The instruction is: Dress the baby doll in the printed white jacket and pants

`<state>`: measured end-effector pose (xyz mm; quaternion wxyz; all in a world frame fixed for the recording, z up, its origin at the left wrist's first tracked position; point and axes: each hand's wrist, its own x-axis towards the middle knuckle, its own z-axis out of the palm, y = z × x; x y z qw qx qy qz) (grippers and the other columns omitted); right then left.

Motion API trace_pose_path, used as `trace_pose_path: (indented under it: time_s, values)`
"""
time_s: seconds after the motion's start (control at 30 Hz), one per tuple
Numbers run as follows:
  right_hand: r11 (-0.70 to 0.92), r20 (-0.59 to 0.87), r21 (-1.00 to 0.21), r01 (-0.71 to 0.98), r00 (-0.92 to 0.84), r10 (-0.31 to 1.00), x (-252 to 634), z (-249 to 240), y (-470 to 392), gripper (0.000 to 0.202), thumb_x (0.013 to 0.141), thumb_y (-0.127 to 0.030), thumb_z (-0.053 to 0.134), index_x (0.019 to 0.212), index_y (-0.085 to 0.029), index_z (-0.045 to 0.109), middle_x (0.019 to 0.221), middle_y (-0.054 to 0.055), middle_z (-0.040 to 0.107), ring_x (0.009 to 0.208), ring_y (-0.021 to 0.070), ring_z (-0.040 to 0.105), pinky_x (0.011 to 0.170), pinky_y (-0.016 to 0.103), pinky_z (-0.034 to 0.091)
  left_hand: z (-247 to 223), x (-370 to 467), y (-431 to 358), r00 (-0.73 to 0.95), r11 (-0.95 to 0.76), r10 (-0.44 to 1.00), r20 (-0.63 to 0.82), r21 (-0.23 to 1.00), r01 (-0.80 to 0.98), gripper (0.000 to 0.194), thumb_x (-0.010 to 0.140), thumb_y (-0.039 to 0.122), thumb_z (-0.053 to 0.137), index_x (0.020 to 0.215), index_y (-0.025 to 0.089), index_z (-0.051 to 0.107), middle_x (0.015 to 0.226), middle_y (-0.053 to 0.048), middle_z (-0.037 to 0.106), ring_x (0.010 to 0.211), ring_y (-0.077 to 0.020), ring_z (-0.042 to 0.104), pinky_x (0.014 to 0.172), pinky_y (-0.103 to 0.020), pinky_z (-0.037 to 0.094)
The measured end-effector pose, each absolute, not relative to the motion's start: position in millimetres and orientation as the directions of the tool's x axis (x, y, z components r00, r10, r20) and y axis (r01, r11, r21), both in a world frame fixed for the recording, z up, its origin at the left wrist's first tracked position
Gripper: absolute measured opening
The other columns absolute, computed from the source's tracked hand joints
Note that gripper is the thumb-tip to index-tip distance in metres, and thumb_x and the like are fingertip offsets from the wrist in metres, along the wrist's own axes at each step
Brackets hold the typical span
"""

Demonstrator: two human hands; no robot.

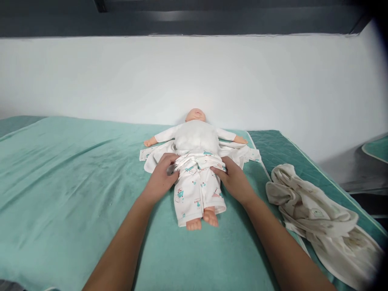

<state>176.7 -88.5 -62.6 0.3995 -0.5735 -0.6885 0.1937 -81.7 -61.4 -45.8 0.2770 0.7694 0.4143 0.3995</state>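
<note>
A baby doll [197,135] lies on its back on a green bed cover, head toward the wall, arms spread. It wears a white long-sleeved top and white printed pants [195,190], with both feet out of the leg openings. My left hand [163,173] grips the waist of the pants on the left side, thumb and fingers closed on the cloth. On the right side, my right hand [232,176] pinches the same waist. A white printed garment [238,152] is spread under the doll's torso and arms.
A crumpled cream cloth [315,206] lies at the right on a darker green quilted pad [269,145]. Behind the doll stands a white wall [194,72], with a dark beam [182,18] above it.
</note>
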Motion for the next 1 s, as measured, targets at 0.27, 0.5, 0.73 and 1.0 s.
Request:
trace_pose_path:
  time_s: [0.27, 0.5, 0.73, 1.0]
  values:
    - [0.272, 0.357, -0.64, 0.719, -0.035, 0.933, 175.7, -66.5, -86.9, 0.022, 0.093, -0.045, 0.053, 0.098, -0.023, 0.055, 0.099, 0.004, 0.061, 0.096, 0.0233, 0.056, 0.079, 0.033, 0.042, -45.1, -79.5, -60.9, 0.297, -0.466, 0.882, 0.365, 0.765, 0.444, 0.025, 0.078, 0.011, 0.049, 0.098, 0.023, 0.058, 0.106, -0.003, 0.057, 0.104, -0.019, 0.053, 0.091, -0.032, 0.043]
    - [0.265, 0.353, -0.623, 0.736, -0.037, 0.935, 173.1, -69.2, -84.2, 0.014, 0.093, -0.033, 0.05, 0.102, -0.023, 0.056, 0.103, 0.005, 0.063, 0.096, 0.023, 0.057, 0.078, 0.033, 0.043, -40.1, -78.9, -74.4, 0.378, -0.461, 0.87, 0.317, 0.795, 0.394, 0.015, 0.067, 0.007, 0.047, 0.075, 0.02, 0.05, 0.077, 0.002, 0.049, 0.075, -0.0153, 0.045, 0.069, -0.028, 0.035]
    - [0.372, 0.412, -0.568, 0.735, -0.137, 0.901, 180.9, -56.6, -93.6, 0.019, 0.093, -0.034, 0.051, 0.077, -0.023, 0.05, 0.081, 0.002, 0.058, 0.08, 0.0197, 0.053, 0.069, 0.03, 0.038, -41.6, -78.4, -73.0, 0.382, -0.465, 0.867, 0.321, 0.797, 0.385, 0.017, 0.072, 0.009, 0.046, 0.082, 0.02, 0.052, 0.084, 0.001, 0.051, 0.08, -0.0155, 0.047, 0.073, -0.027, 0.038]
    - [0.483, 0.358, -0.639, 0.6, -0.324, 0.876, 172.1, -43.2, -109.4, 0.034, 0.092, -0.04, 0.055, 0.066, -0.021, 0.045, 0.066, -0.002, 0.05, 0.066, 0.0149, 0.049, 0.062, 0.028, 0.034, -41.6, -79.5, -69.6, 0.35, -0.434, 0.884, 0.309, 0.82, 0.373, 0.018, 0.069, 0.007, 0.045, 0.08, 0.02, 0.051, 0.084, 0.001, 0.05, 0.08, -0.015, 0.047, 0.073, -0.027, 0.038]
